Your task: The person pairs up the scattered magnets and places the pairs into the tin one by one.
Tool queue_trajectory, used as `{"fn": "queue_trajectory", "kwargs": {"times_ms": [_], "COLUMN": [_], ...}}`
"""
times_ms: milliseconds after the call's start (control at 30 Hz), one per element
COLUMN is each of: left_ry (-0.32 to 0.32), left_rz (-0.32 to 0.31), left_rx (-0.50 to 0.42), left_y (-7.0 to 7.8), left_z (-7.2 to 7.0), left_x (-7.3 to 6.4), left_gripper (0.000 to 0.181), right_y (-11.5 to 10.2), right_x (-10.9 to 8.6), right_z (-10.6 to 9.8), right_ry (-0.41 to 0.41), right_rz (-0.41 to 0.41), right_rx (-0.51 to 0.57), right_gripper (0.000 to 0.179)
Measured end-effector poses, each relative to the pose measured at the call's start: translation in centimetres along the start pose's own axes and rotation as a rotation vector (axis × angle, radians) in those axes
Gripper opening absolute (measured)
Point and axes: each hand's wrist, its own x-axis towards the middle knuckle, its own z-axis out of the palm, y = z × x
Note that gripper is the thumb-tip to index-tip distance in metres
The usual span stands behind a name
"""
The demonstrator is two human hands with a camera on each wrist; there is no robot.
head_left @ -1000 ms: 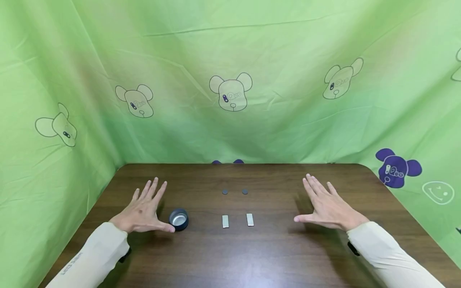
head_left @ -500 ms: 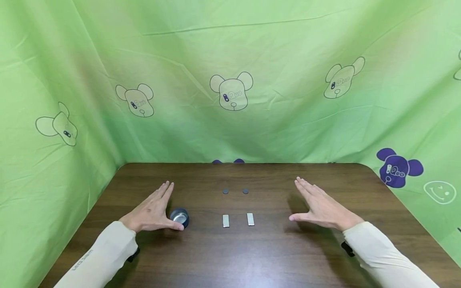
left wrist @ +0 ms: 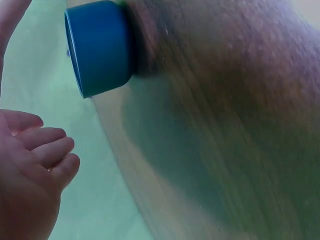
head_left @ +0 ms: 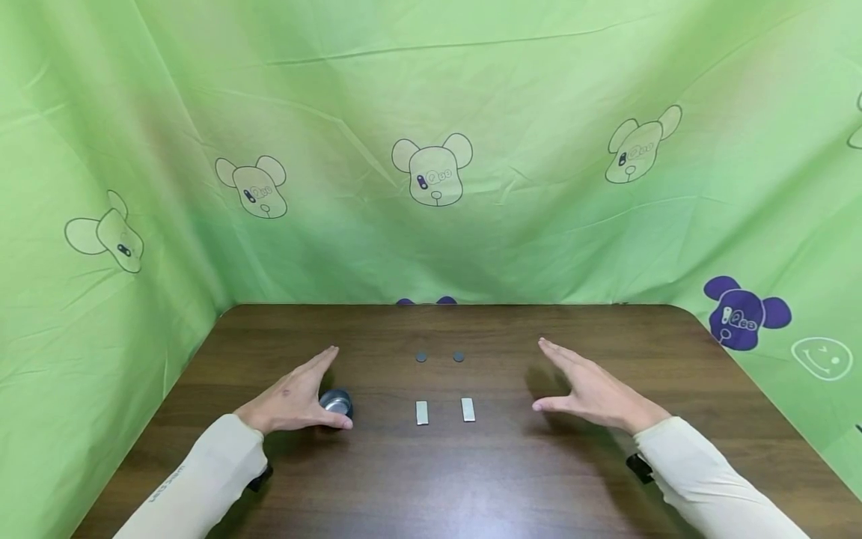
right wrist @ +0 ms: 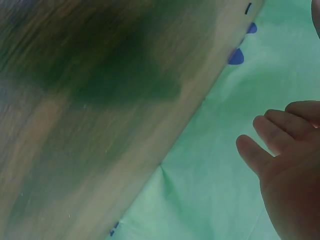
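Note:
My left hand [head_left: 291, 397] hovers over the left of the table, fingers extended and thumb spread toward me. A small round cup [head_left: 337, 402], dark outside with a silvery inside, stands at that hand, partly covered by the thumb in the head view. The left wrist view shows its blue side wall [left wrist: 102, 50], apart from the fingers [left wrist: 52, 150]. Over the right side my right hand [head_left: 599, 391] is held with straight fingers and thumb apart, nothing in it. Between the hands lie two pale rectangular pieces, a left one [head_left: 421, 412] and a right one [head_left: 468, 409].
Behind the pale pieces lie two small dark discs, a left one [head_left: 420, 357] and a right one [head_left: 459, 357]. The brown wooden table [head_left: 431, 479] meets a green printed curtain [head_left: 323, 254] at its back and sides.
Both hands have moved inward toward the middle, and their spread fingers have drawn together. The left thumb now overlaps more of the cup. Pieces and discs lie as before.

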Motion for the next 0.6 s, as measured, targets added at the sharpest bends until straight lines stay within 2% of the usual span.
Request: {"fn": "queue_trajectory", "kwargs": {"times_ms": [167, 433, 600], "left_ry": [-0.002, 0.012, -0.004], "left_rz": [0.007, 0.069, 0.063], "left_rx": [-0.035, -0.076, -0.106], "left_y": [0.2, 0.8, 1.5], "left_z": [0.4, 0.9, 1.2], "left_x": [0.2, 0.7, 1.1], "left_gripper": [0.118, 0.111, 0.107], "right_y": [-0.3, -0.8, -1.1], "right_x": [0.2, 0.8, 1.0], "right_z": [0.4, 1.1, 1.4], "right_ry": [0.018, 0.041, 0.041], "right_rz": [-0.012, -0.062, -0.086], "right_rx": [0.039, 0.070, 0.083], "right_gripper": [0.102, 0.096, 0.093]}}
